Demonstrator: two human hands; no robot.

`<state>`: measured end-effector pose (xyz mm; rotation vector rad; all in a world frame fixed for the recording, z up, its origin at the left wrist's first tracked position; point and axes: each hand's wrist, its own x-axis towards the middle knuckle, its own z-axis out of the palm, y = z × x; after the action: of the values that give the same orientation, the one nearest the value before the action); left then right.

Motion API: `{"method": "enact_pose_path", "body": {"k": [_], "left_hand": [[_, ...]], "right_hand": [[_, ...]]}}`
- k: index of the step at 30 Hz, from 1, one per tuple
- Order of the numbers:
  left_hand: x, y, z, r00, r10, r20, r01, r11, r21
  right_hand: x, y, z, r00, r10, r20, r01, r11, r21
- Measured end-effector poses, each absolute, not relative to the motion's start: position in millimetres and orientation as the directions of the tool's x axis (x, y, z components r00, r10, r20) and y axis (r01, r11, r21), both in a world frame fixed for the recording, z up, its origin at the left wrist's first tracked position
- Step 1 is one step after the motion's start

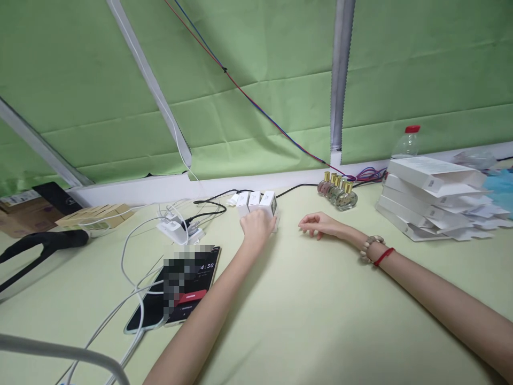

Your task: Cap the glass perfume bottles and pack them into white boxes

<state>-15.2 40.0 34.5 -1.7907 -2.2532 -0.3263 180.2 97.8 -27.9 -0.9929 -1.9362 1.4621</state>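
Three small white boxes [254, 200] stand side by side near the back of the pale table [320, 310]. My left hand [258, 227] is closed against their front, its thumb along the right side of the rightmost box. The hand itself covers the boxes' lower parts. My right hand [318, 224] hovers over the table to the right, fingers loosely curved and apart, holding nothing. Behind it, a row of small glass bottles with gold caps [337, 192] stands near the wall.
Flattened white cartons [433, 198] are stacked at the right, before a red-capped bottle [409, 143]. Phones [192, 289], white cables and a power strip [174, 231] lie left of my left arm. Yellow boxes [96, 215] and a black stand [44, 243] are farther left.
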Motion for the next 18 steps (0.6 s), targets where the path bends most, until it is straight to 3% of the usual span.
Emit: {"method": "enact_pose_path", "body": {"k": [3,6,9,11,18], "left_hand": [[-12.1,34.4,43.9,-0.225,0.873,0.433,0.972,0.229,0.045],[-16.8,34.5,43.7,-0.044,0.801,0.597,0.997,0.069,-0.018],[-27.1,41.6,32.1,0.262,0.774,0.576,0.964,-0.234,-0.125],[-32.0,47.4,21.8,0.375,0.771,0.515,0.925,-0.344,-0.159],[-25.6,53.8,0.7,0.260,0.791,0.553,0.965,-0.239,-0.112]], "right_hand": [[181.0,98.4,-28.2,-0.605,0.796,-0.022,0.237,0.154,-0.959],[182.5,100.9,-31.0,-0.615,0.788,-0.017,0.237,0.164,-0.957],[183.0,103.5,-34.6,-0.610,0.792,-0.020,0.242,0.162,-0.957],[182.6,104.6,-36.6,-0.610,0.792,-0.022,0.244,0.161,-0.956],[182.1,105.2,-38.2,-0.591,0.806,-0.040,0.260,0.144,-0.955]]}}
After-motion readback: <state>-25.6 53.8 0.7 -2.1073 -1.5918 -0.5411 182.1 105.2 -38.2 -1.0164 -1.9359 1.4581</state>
